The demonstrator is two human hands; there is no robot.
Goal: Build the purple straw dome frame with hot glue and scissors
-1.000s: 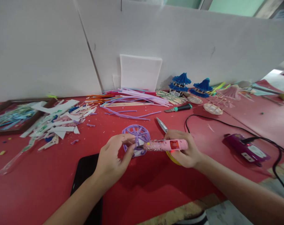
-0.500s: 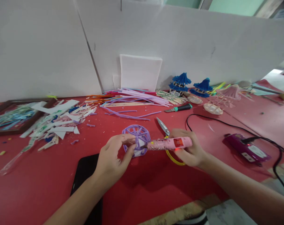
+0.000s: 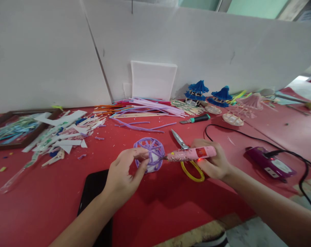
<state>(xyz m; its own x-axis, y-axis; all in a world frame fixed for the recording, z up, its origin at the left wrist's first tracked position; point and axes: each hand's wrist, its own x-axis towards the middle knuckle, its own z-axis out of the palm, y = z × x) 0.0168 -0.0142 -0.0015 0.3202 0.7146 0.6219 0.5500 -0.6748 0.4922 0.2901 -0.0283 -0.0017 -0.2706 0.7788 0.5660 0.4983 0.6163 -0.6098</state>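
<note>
My left hand (image 3: 128, 166) pinches the left side of a small round frame of purple pipe cleaners (image 3: 155, 147), with spokes meeting at its middle and white at its base. In my right hand (image 3: 214, 161) is a pink glue gun (image 3: 188, 154), a small red light glowing on its underside. Its dark nozzle points left and reaches the near right part of the round frame; whether it touches cannot be made out. Yellow-handled scissors (image 3: 193, 173) lie on the red table beneath the gun, blades pointing away from me.
A utility knife (image 3: 196, 118) and bundles of pipe cleaners (image 3: 155, 108) lie behind. Blue-roofed models (image 3: 196, 92) stand back right. A purple power strip (image 3: 271, 164) with a black cord is at right. White scraps (image 3: 65, 137) and a black phone-like slab (image 3: 94, 192) are at left.
The glue gun in my right hand has drawn back slightly to the right, showing more of the scissors. My left hand and the round frame stay nearly in place.
</note>
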